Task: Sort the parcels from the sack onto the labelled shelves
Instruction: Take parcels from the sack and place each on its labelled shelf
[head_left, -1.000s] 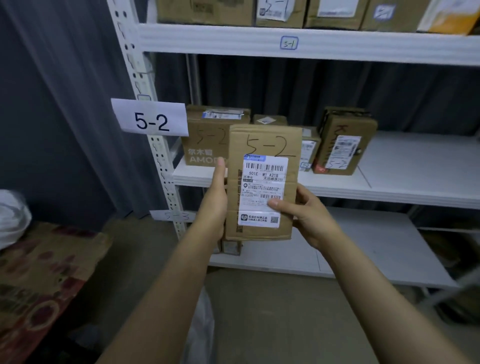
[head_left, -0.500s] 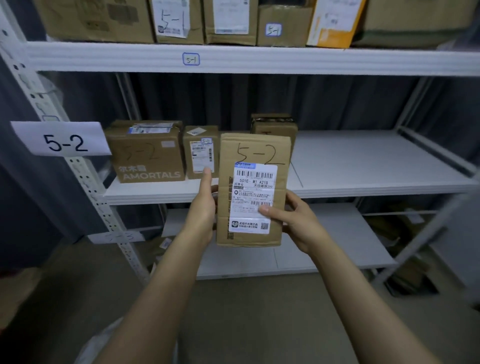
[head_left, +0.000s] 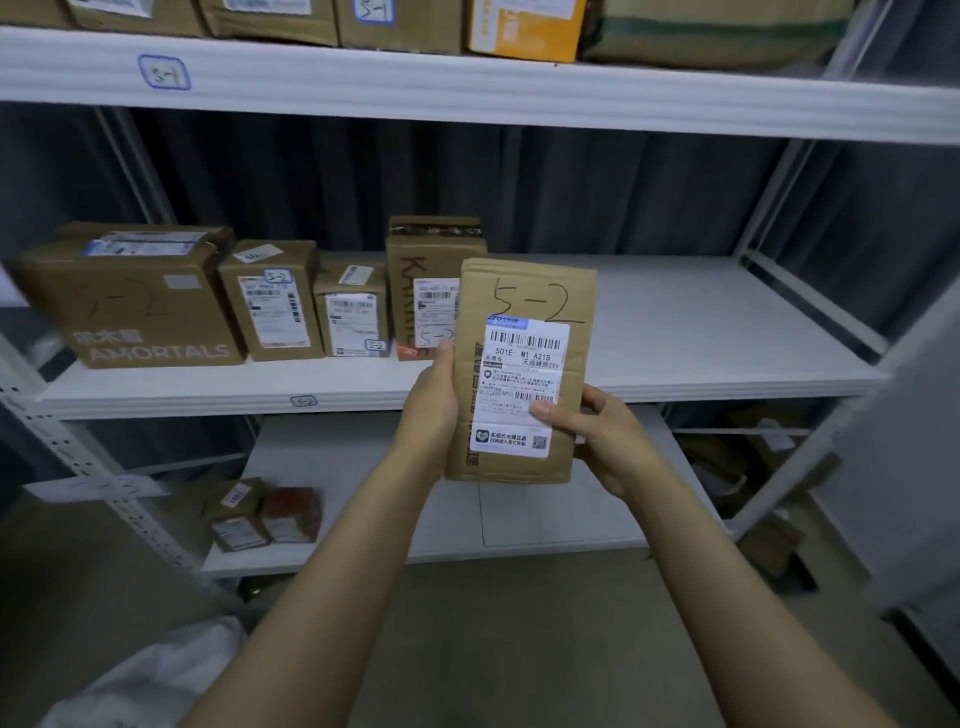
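Pinching upright parcel (head_left: 522, 374) between them, fingers (head_left: 548, 413) of left hand (head_left: 431, 410) and right hand (head_left: 613, 441).

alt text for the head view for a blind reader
The left hand and right hand hold a flat cardboard parcel handwritten 5-2 upright before a white shelf rack. Four cardboard boxes stand in a row on its middle shelf, tagged 5-2.

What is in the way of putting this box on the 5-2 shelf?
Nothing visible. The left hand and right hand hold the parcel in front of the 5-2 shelf, whose right part is bare. The other boxes stand further left.
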